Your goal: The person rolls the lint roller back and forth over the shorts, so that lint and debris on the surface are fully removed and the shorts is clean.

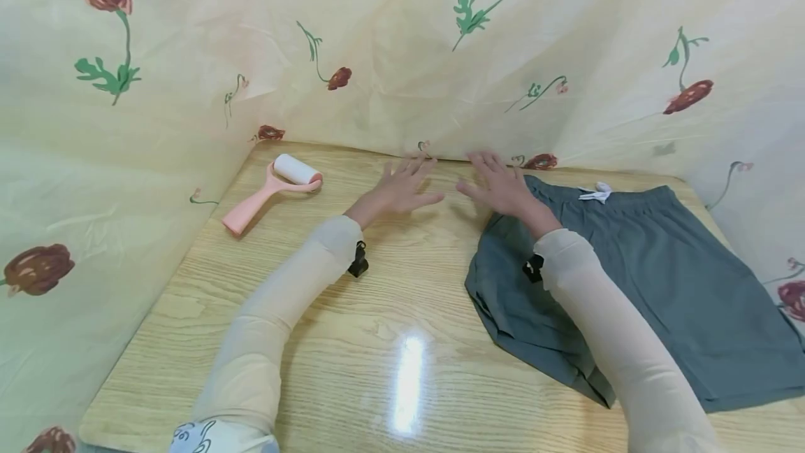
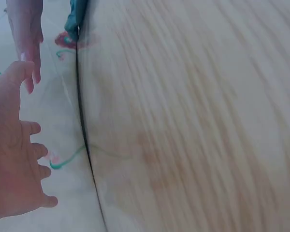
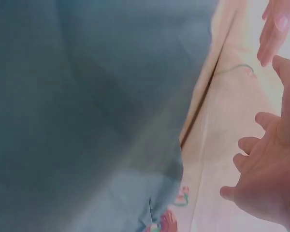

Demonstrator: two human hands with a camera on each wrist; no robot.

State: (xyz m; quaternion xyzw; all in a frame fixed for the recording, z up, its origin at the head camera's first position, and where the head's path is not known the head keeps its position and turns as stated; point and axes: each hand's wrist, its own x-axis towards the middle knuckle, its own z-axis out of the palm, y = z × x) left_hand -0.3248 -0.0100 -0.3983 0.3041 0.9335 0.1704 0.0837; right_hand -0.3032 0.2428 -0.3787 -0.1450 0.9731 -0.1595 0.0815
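Grey-green drawstring shorts (image 1: 666, 299) lie on the right side of the wooden table, waistband toward the back, the left leg part bunched into folds. My right hand (image 1: 499, 187) is spread over the table's back edge beside the waistband's left end, holding nothing; its forearm crosses above the shorts. To its left, my left hand (image 1: 401, 186) is likewise spread with nothing in it. The thumbs point toward each other with a small gap. In the right wrist view the shorts (image 3: 96, 106) fill the left side, and my right hand (image 3: 270, 159) shows spread fingers.
A pink-handled lint roller (image 1: 251, 205) with a white roll lies at the table's back left. Floral cloth (image 1: 390, 54) hangs along the back and sides, meeting the wooden table (image 1: 352, 355) at its far edge. A light reflects off the tabletop in front.
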